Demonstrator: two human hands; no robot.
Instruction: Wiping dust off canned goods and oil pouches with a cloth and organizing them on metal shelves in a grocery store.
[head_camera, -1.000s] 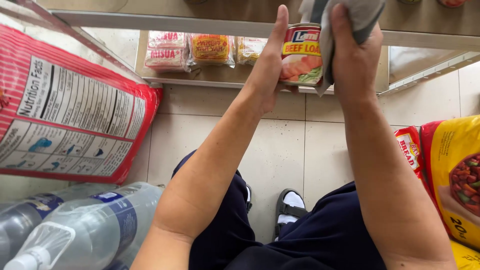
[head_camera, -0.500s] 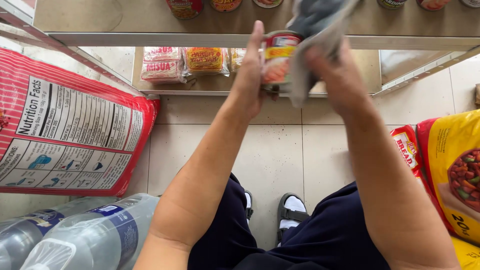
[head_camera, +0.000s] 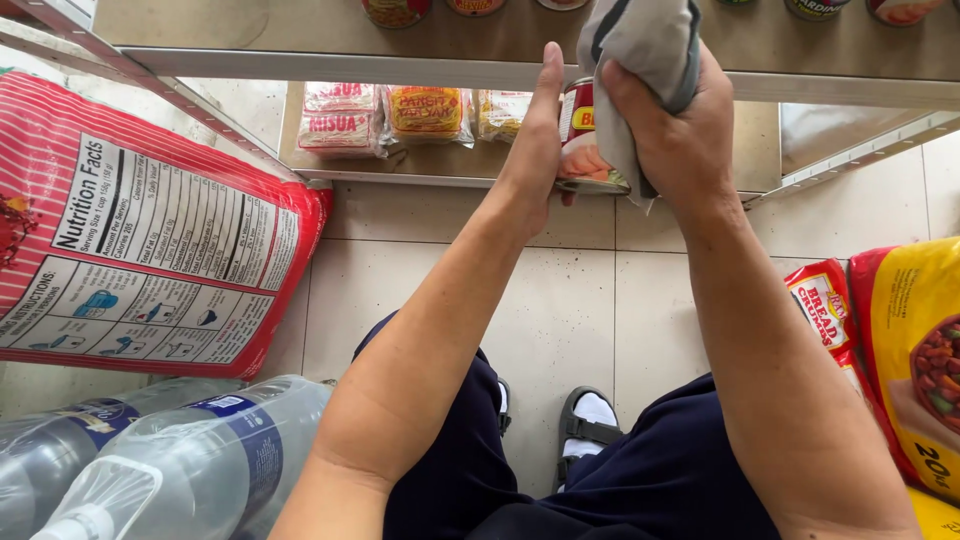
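While I crouch at the metal shelf (head_camera: 330, 62), entries run from largest item to smallest, all placed against that shelf.

Red sack (head_camera: 140, 220): below the shelf to its left, back panel up, lying on water bottles (head_camera: 170, 465).
Yellow bag (head_camera: 915, 360): below the shelf to its right, a red crumb packet (head_camera: 825, 310) just beside it.
Lower tier (head_camera: 420, 165): three snack packets (head_camera: 425, 112) in a row, well apart from my hands.
Left hand (head_camera: 535, 150): in front of the shelf edge, fingers straight, flat against the can's side.
Right hand (head_camera: 675, 135): closed on a grey cloth (head_camera: 640, 45), pressing it onto the can.
Can (head_camera: 585, 140): red-labelled, between both hands, off the shelf.
Progress: wiping seems underway; can not yet back among the shelved cans (head_camera: 398, 10).
Obstruction: none in front of the shelf.
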